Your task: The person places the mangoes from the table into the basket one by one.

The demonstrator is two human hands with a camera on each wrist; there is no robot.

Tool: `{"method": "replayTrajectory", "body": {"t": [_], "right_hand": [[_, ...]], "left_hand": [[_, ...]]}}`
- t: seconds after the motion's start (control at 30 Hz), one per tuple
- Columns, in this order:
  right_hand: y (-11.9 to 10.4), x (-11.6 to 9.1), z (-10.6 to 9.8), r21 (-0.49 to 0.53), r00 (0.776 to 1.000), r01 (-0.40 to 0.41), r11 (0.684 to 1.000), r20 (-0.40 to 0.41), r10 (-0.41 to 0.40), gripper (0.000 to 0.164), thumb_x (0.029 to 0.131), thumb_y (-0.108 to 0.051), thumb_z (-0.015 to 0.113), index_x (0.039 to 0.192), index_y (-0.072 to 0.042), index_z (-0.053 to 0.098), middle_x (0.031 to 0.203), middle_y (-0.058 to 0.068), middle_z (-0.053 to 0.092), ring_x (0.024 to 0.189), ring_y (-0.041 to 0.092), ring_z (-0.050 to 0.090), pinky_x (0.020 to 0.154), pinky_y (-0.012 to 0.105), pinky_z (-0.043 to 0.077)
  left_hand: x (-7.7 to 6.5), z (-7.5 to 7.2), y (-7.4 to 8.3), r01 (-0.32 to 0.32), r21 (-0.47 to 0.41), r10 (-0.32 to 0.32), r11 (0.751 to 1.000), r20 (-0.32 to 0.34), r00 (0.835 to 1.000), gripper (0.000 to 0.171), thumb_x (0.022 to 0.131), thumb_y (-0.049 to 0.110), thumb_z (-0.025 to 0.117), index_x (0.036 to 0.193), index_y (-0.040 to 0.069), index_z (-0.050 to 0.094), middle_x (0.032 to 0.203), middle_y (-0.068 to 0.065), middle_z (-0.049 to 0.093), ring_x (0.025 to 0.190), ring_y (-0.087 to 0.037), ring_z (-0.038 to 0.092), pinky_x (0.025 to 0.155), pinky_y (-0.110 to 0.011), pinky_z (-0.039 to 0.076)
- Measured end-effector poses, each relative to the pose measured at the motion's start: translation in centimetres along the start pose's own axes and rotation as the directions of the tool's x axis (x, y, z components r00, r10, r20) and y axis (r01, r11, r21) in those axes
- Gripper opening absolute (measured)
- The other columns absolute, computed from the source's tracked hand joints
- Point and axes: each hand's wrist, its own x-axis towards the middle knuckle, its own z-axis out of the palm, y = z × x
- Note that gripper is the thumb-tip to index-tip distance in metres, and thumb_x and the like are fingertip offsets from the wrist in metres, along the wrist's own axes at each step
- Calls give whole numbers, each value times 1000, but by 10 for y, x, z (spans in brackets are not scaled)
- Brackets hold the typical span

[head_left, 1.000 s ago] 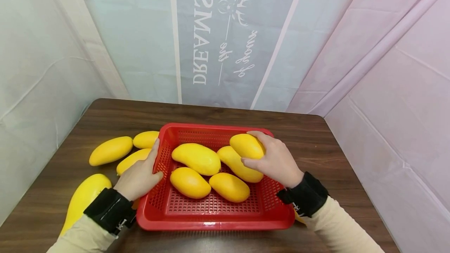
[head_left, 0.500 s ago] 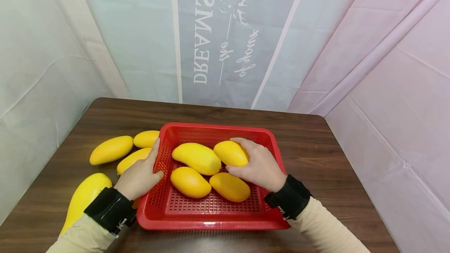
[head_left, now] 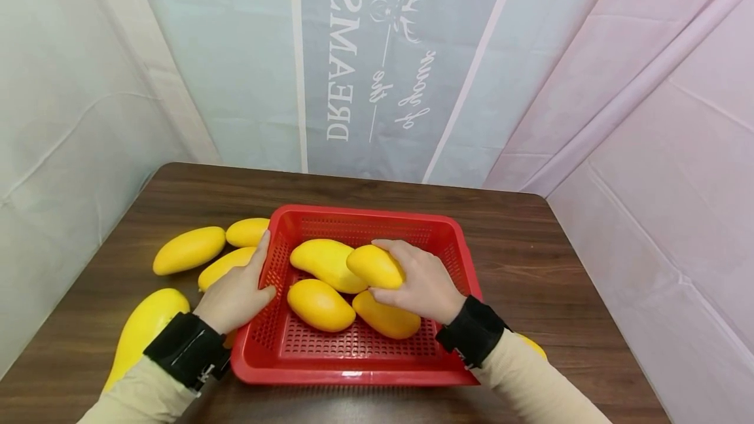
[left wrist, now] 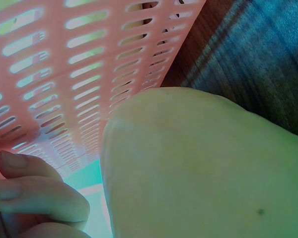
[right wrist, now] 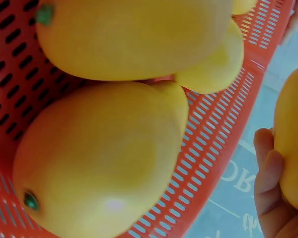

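Note:
A red plastic basket (head_left: 353, 375) with slotted walls stands on the table. My left hand (head_left: 235, 296) grips its left side, thumb over the inner wall; in the left wrist view its curled fingers (left wrist: 44, 198) show beside the slotted wall. My right hand (head_left: 424, 280) holds a yellow mango (head_left: 375, 267) over the middle of the basket, with thumb and fingers around it. Below lie an upper-left mango (head_left: 321, 260), a lower-left mango (head_left: 321, 306) and a lower-right mango (head_left: 389, 318), which the held one partly covers. In the right wrist view, fingers (right wrist: 268, 178) wrap the held mango (right wrist: 295, 139).
Left of the basket, several mangoes lie on the brown table (head_left: 506, 241), including a large one (head_left: 144, 329) by the left sleeve and another (head_left: 188, 250) farther back. One more mango (head_left: 533, 345) shows behind the right sleeve. Cloth curtains (head_left: 247, 84) surround the table.
My right hand has carried the mango left from the basket's right side to its middle, covering the mango lying at the right. The left hand keeps its grip on the basket.

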Motion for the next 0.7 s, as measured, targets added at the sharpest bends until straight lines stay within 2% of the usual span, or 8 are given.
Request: {"method": "replayTrajectory", "body": {"t": [0.17, 0.37, 0.53, 0.7], "right_hand": [[3, 1, 6, -42, 999, 47, 998, 21, -46, 68, 77, -42, 77, 138, -20, 55, 127, -3, 64, 98, 12, 62, 81, 32, 56], [1, 5, 11, -45, 993, 102, 994, 70, -99, 66, 76, -42, 78, 136, -21, 58, 125, -4, 66, 109, 14, 60, 90, 37, 54], [-2, 6, 14, -22, 978, 157, 987, 145, -152, 68, 75, -43, 78, 136, -20, 57, 121, -1, 65, 105, 13, 59, 90, 35, 53], [-3, 6, 17, -8, 965, 193, 981, 184, -188, 67, 76, -42, 77, 136, -22, 57, 125, -1, 56, 100, 12, 56, 85, 30, 51]], "left_hand": [[0, 0, 1, 3, -15, -3, 1000, 3, 1000, 100, 91, 14, 61, 158, 38, -10, 96, -13, 69, 65, -16, 71, 58, -38, 61], [0, 0, 1, 4, -11, -4, 1000, 2, 1000, 100, 91, 14, 61, 158, 38, -10, 94, -12, 69, 64, -16, 71, 58, -38, 61], [0, 0, 1, 9, -11, -9, 1000, 4, 1000, 100, 92, 14, 60, 158, 38, -11, 95, -13, 69, 64, -16, 71, 57, -37, 61], [0, 0, 0, 3, -12, -3, 1000, 0, 1000, 100, 91, 13, 60, 158, 38, -10, 97, -14, 69, 65, -16, 71, 57, -37, 61]]}}
